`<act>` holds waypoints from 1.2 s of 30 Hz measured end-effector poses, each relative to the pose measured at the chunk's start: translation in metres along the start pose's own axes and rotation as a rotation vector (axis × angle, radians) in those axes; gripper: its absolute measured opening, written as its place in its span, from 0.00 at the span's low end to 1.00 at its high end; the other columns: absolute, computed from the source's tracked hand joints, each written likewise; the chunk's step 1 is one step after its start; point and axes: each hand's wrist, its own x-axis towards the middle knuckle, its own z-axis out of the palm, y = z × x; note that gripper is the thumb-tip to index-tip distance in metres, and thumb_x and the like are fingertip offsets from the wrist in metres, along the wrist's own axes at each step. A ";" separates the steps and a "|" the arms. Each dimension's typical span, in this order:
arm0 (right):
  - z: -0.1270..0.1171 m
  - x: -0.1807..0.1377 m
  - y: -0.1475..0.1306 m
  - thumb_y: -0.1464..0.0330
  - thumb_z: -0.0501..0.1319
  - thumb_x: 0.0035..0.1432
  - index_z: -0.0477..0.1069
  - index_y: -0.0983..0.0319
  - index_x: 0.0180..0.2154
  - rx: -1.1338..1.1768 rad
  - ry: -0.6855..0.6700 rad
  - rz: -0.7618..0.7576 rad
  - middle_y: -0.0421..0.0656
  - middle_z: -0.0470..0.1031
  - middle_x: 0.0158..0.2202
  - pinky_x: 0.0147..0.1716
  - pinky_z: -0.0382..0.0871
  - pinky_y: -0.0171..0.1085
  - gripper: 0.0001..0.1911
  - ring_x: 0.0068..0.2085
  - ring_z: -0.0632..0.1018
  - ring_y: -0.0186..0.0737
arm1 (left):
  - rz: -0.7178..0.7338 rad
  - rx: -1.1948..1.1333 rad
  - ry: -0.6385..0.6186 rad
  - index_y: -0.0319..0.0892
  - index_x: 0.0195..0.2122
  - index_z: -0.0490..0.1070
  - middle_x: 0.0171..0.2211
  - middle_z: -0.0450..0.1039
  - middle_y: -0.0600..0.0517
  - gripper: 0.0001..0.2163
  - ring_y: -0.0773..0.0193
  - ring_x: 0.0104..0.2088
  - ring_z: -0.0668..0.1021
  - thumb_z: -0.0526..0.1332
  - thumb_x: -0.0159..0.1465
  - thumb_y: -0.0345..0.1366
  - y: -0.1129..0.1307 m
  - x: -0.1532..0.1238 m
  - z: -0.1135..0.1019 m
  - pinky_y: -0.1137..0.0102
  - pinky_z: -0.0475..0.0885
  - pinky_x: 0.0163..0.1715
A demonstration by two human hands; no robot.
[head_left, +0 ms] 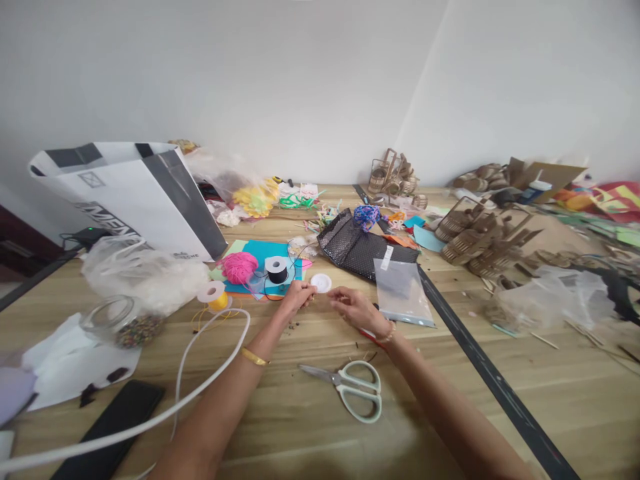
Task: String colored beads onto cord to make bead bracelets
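Note:
At the middle of the table my left hand (300, 294) is closed, its fingertips pinched together beside a small round white dish or spool (321, 283). Whatever sits in that pinch is too small to make out. Just right of the white round thing, my right hand (354, 308) hovers with bent fingers a little apart and nothing visible in them. Tiny dark beads (293, 326) lie scattered below my left hand. Nearer to me are scissors (345, 385) with pale handles. A spool of black cord (276, 269) stands behind my left hand, close to pink yarn (240, 267).
On the left are a spool of yellow thread (216, 297), a glass jar of beads (125, 327), a white cable (200, 393), a black phone-like slab (113, 433) and a large paper bag (135, 200). A clear pouch (404, 290) and small woven baskets (480, 233) lie right.

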 end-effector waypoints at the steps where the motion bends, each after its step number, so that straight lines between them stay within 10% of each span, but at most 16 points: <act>1: 0.006 0.011 0.007 0.67 0.61 0.53 0.73 0.66 0.38 -0.027 0.021 -0.010 0.40 0.72 0.30 0.24 0.60 0.29 0.11 0.26 0.68 0.30 | 0.006 -0.002 0.000 0.38 0.18 0.64 0.12 0.60 0.60 0.09 0.76 0.12 0.61 0.60 0.52 0.35 -0.001 0.000 0.000 0.78 0.53 0.13; 10: 0.054 0.037 0.020 0.56 0.61 0.48 0.64 0.64 0.25 0.425 -0.216 0.213 0.30 0.54 0.15 0.15 0.45 0.28 0.17 0.16 0.53 0.24 | 0.025 -0.013 -0.029 0.39 0.16 0.63 0.11 0.60 0.59 0.11 0.75 0.11 0.62 0.59 0.52 0.37 -0.008 0.007 0.000 0.77 0.55 0.13; 17: 0.041 0.012 0.008 0.50 0.59 0.50 0.63 0.64 0.26 0.461 -0.162 0.219 0.31 0.53 0.16 0.15 0.45 0.28 0.22 0.16 0.54 0.25 | 0.025 0.014 0.003 0.38 0.17 0.64 0.12 0.62 0.59 0.10 0.76 0.12 0.61 0.59 0.53 0.34 -0.006 0.006 0.000 0.78 0.53 0.13; 23: 0.018 -0.049 -0.026 0.55 0.54 0.60 0.67 0.65 0.25 0.104 -0.150 0.030 0.34 0.54 0.18 0.18 0.47 0.29 0.21 0.20 0.55 0.27 | 0.005 0.026 0.030 0.38 0.19 0.65 0.13 0.62 0.59 0.08 0.77 0.11 0.61 0.59 0.54 0.33 -0.001 0.002 0.001 0.79 0.53 0.12; 31: 0.006 -0.100 -0.061 0.61 0.57 0.61 0.75 0.61 0.33 -0.304 -0.664 -0.284 0.40 0.73 0.27 0.26 0.59 0.30 0.12 0.27 0.71 0.33 | 0.014 0.074 0.057 0.37 0.21 0.67 0.14 0.64 0.58 0.08 0.76 0.11 0.62 0.58 0.56 0.34 -0.005 0.004 0.006 0.79 0.55 0.12; 36: 0.042 -0.079 -0.069 0.67 0.52 0.65 0.71 0.60 0.42 -0.637 -0.324 -0.468 0.44 0.74 0.38 0.32 0.62 0.33 0.11 0.35 0.74 0.37 | 0.044 0.129 0.060 0.38 0.21 0.67 0.15 0.65 0.57 0.08 0.75 0.12 0.63 0.58 0.56 0.33 -0.006 0.001 0.008 0.77 0.57 0.14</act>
